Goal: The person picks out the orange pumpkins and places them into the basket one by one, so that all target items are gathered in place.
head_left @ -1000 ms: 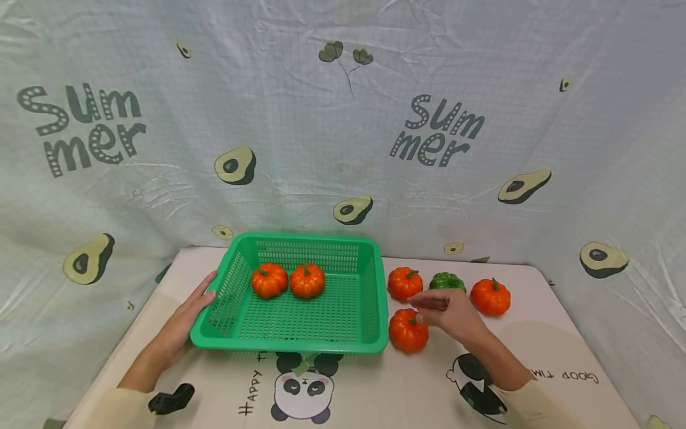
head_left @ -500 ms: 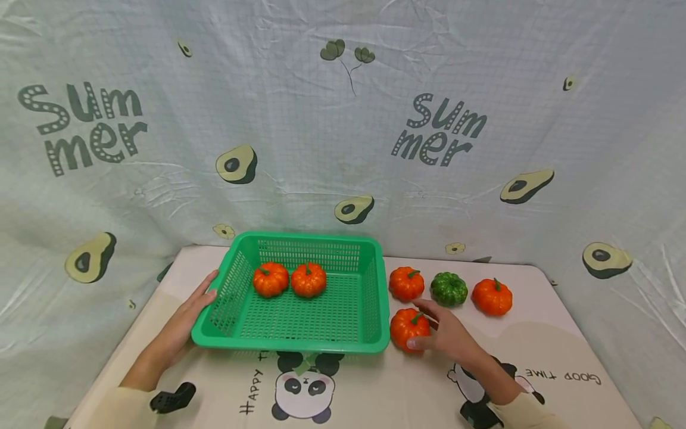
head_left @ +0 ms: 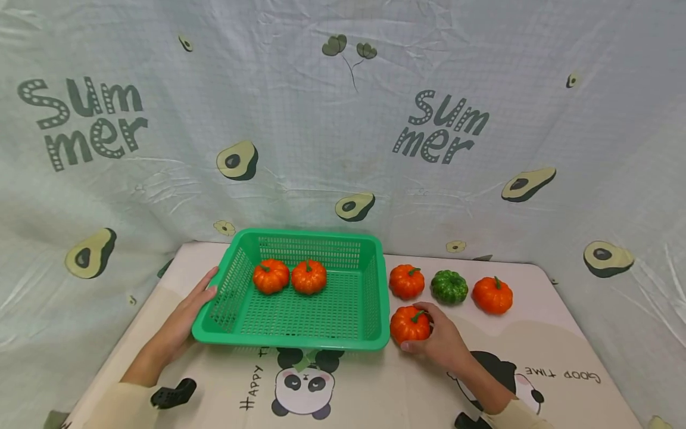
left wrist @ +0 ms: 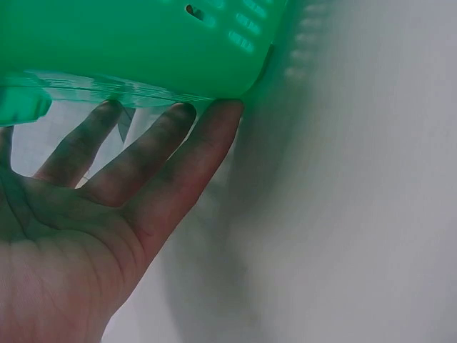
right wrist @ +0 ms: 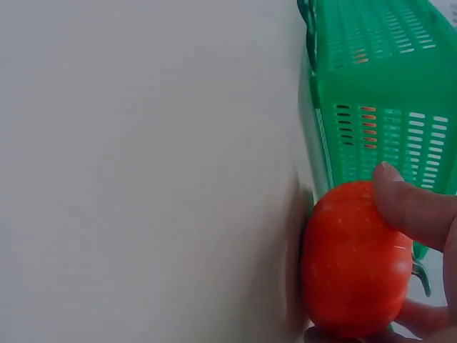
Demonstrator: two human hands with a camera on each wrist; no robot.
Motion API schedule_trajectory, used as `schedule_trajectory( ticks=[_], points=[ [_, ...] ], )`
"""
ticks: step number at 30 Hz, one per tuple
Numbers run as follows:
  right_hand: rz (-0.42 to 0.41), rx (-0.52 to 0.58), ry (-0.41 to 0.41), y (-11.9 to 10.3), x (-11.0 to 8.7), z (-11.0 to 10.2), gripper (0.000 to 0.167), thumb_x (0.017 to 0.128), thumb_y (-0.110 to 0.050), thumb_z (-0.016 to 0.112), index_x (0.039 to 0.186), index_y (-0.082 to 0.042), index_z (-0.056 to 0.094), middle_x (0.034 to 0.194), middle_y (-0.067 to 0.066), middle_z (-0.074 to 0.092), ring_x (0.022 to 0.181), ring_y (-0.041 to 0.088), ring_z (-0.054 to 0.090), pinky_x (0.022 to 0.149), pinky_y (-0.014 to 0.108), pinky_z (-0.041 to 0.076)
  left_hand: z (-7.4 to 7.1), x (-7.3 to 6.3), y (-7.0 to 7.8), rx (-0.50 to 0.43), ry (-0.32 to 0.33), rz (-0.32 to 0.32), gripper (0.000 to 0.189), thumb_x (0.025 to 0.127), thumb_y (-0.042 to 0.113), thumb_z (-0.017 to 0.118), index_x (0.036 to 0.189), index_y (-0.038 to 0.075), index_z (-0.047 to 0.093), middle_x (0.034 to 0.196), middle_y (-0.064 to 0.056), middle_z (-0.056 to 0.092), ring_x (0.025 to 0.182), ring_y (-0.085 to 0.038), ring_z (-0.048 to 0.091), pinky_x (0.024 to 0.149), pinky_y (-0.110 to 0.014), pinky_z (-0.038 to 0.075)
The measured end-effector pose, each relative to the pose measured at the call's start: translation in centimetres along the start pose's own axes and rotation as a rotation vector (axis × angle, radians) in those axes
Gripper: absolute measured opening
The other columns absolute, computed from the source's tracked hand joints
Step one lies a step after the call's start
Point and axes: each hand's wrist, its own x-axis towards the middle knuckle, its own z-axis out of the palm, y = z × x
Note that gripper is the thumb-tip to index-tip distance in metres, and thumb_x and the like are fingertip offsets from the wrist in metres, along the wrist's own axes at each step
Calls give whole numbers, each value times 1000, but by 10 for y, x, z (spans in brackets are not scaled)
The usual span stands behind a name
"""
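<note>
A green plastic basket [head_left: 289,344] sits on the table with two small orange pumpkins, a left one [head_left: 271,277] and a right one [head_left: 309,277], inside near its back wall. My left hand [head_left: 179,325] rests against the basket's left side; in the left wrist view its fairly straight fingers [left wrist: 182,164] touch the green wall. Just right of the basket, my right hand [head_left: 443,339] grips another orange pumpkin [head_left: 407,325] with a green stem. The thumb [right wrist: 410,207] presses one side of it in the right wrist view, and the other fingers are partly hidden behind it.
Behind the gripped pumpkin stand an orange pumpkin [head_left: 406,282], a green pumpkin [head_left: 449,287] and a further orange pumpkin [head_left: 492,295]. A panda-printed cloth [head_left: 364,393] covers the table, and a printed curtain [head_left: 300,119] hangs behind it.
My right hand has come down and left from above the nearest orange pumpkin and closed its thumb and fingers around it. The left hand stays at the basket.
</note>
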Motion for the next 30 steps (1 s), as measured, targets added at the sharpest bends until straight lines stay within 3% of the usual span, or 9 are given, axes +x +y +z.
schedule_trajectory(
  ticks=[11, 25, 30],
  points=[
    [18, 0, 51, -10, -6, -1, 85, 68, -18, 98, 144, -11, 62, 142, 19, 64, 129, 39, 61, 107, 58, 50, 0, 0, 0, 10, 3, -13, 73, 110, 59, 32, 167, 38, -8, 177, -8, -12, 159, -43, 8, 91, -11, 39],
    [-2, 17, 26, -30, -19, -12, 85, 67, -15, 98, 143, -9, 63, 140, 14, 67, 123, 31, 64, 105, 54, 52, 0, -1, -1, 9, 7, -2, 72, 111, 58, 32, 167, 36, -8, 177, -10, -11, 157, -44, 11, 89, -11, 41],
    [-4, 58, 8, -36, -23, -17, 83, 67, -12, 98, 143, -9, 64, 137, 12, 69, 116, 26, 66, 102, 49, 56, 0, -1, -1, 27, 14, -10, 73, 110, 59, 31, 167, 36, -8, 177, -10, -10, 157, -44, 12, 98, -22, 41]
  ],
)
